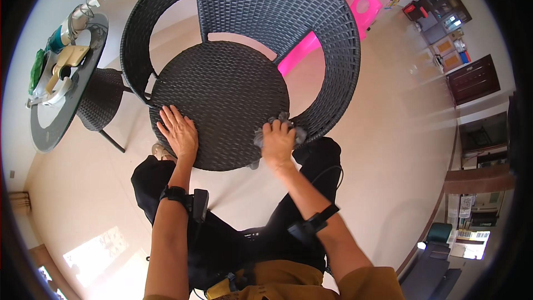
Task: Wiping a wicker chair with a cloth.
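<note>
- Black wicker chair stands directly ahead of the wearer, its curved backrest at the far side and its round seat turned toward the body, near rim between and just beyond the knees
- A person in black trousers faces it, both forearms reaching forward from the lower edge; the right knee is close beneath the sweep of the chair's right-hand arm
- The seat shows no long axis, being round; most of its woven surface lies beyond the fingers, straight ahead of the left hand and ahead and to the left of the right
- Left hand rests palm down at the near left of the seat, fingers lightly spread and pointing away from the body, pinching nothing
- Right hand is at the near right rim, fingers bent and close together, bearing down on a bunched cloth; the thumb's place cannot be told
- Grey cloth lies under and around the right fingers, bulging out past them on both sides, where the seat's rim meets the lower end of the arm; crumpled, it offers no clear long axis, and a scrap shows lower along the rim
- Between the hands runs a bare stretch of weave, the cloth touching the right hand and well apart from the left
</note>
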`<state>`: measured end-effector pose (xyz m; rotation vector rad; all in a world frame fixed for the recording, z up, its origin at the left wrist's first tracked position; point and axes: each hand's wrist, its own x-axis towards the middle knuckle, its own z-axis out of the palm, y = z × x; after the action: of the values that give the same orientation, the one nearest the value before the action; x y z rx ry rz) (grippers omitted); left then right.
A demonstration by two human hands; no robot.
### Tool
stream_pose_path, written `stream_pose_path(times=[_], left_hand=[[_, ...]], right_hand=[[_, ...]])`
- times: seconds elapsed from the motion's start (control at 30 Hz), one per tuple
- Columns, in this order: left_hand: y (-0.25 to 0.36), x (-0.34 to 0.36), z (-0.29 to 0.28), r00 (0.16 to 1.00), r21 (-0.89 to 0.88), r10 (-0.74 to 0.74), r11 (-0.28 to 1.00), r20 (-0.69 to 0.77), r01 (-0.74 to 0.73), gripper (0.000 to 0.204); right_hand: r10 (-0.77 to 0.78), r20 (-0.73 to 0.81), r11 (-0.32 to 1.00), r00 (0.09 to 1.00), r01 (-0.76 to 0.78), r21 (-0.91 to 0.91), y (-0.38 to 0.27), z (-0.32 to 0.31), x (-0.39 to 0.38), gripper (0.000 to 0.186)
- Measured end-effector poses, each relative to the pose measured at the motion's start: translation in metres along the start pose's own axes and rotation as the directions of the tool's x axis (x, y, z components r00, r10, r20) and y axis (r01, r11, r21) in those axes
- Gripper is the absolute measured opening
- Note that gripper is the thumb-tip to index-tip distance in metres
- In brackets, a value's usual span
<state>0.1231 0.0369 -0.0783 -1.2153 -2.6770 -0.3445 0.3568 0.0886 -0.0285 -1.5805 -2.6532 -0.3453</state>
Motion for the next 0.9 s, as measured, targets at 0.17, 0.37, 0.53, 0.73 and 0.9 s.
stream_pose_path(times=[0.17, 0.37, 0.53, 0.73, 0.9], left_hand=[[-0.006, -0.001, 0.001, 1.0, 0.043, -0.006, 0.999, 0.0, 0.006, 0.054], [-0.008, -0.001, -0.001, 1.0, 0.022, -0.024, 0.999, 0.012, 0.023, 0.054], [-0.011, -0.001, -0.006, 0.999, 0.031, -0.028, 0.999, 0.023, 0.028, 0.054], [-0.005, 0.0, -0.004, 0.999, 0.022, -0.022, 1.0, 0.035, 0.021, 0.054], [-0.004, -0.001, -0.003, 0.999, 0.032, -0.024, 0.999, 0.032, 0.023, 0.054]], right_hand=[[-0.005, -0.021, 0.987, 1.0, 0.008, 0.161, -0.018, -0.001, -0.01, 0.023], [-0.35, -0.001, 0.929, 0.937, 0.347, 0.13, 0.069, -0.042, 0.025, 0.018], [-0.25, -0.221, 0.965, 0.943, 0.225, -0.133, 0.151, -0.098, 0.112, 0.032], [-0.098, -0.458, 0.994, 0.884, 0.065, -0.089, 0.179, -0.124, 0.203, 0.034], [-0.05, -0.445, 0.996, 0.894, 0.011, -0.091, 0.171, -0.121, 0.193, 0.045]])
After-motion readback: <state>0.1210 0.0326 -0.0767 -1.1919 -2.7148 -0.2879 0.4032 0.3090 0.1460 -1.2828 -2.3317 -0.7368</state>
